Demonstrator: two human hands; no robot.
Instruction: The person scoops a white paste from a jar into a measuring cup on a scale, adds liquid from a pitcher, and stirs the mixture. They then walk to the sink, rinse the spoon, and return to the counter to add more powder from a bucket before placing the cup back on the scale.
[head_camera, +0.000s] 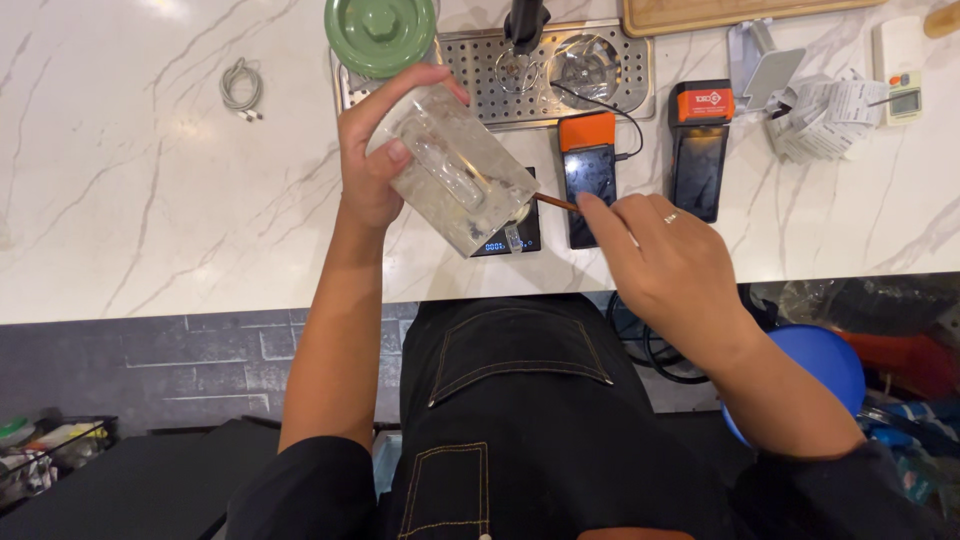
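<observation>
The left hand (368, 165) has its fingers wrapped around a clear plastic tub (455, 170), tipped well over on its side so its mouth points down toward the small black scale (510, 238) at the front of the white marble bench (120, 200). The right hand (670, 265) pinches the end of a thin brown-handled spoon (553, 202) between thumb and forefinger, the other fingers loosely curled, and the spoon's far end reaches into the mouth of the tub. The tub looks nearly empty, with its walls cloudy and smeared with a pale, whitish residue, and I cannot tell how much is left inside. Held at that steep tilt and gripped only around the base, it could slip in the hand, or whatever is scraped out could miss the scale and land on the bench. Just beside the scale lie two dark handheld devices with orange tops (588, 175), one with a cable plugged in, so a spill could easily reach them. A hard push with the spoon might also nudge the tub out of the grip. Behind sit a steel drip tray (600, 100) and a round green lid (380, 32), with a coiled white cable (240, 88) off to the left and some paper slips (825, 115) to the right.
</observation>
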